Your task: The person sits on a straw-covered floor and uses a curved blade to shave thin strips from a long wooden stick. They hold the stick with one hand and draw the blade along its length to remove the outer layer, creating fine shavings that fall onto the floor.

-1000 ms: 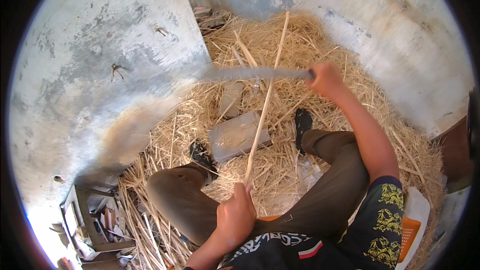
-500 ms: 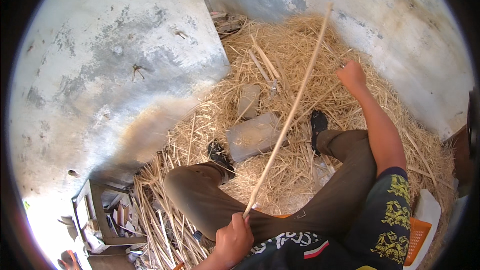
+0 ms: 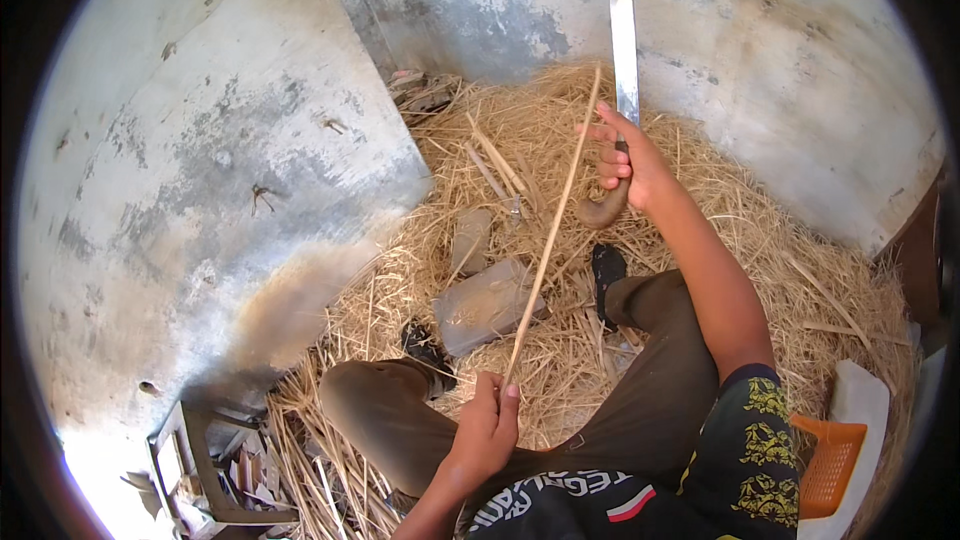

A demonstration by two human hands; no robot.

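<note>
At the left, long pale dry sticks (image 3: 335, 475) lie heaped beside the knee, seemingly kept within reach. The left hand (image 3: 487, 427) pinches the near end of a thin, pale, slightly bowed wooden strip (image 3: 552, 240), probably to steady it; the strip slants up and away over a flat grey block (image 3: 480, 318). Near its far end, the right hand (image 3: 635, 168) curls loosely around the hooked brown handle of a straight steel machete (image 3: 625, 50), blade pointing away, perhaps leaving the fingertips free beside the strip; whether they touch it I cannot tell.

stick (image 3: 552, 235): tan | knife (image 3: 624, 55): silver, handle (image 3: 604, 210) seemingly brown | sleeve (image 3: 742, 450): black, yellow-patterned
</note>
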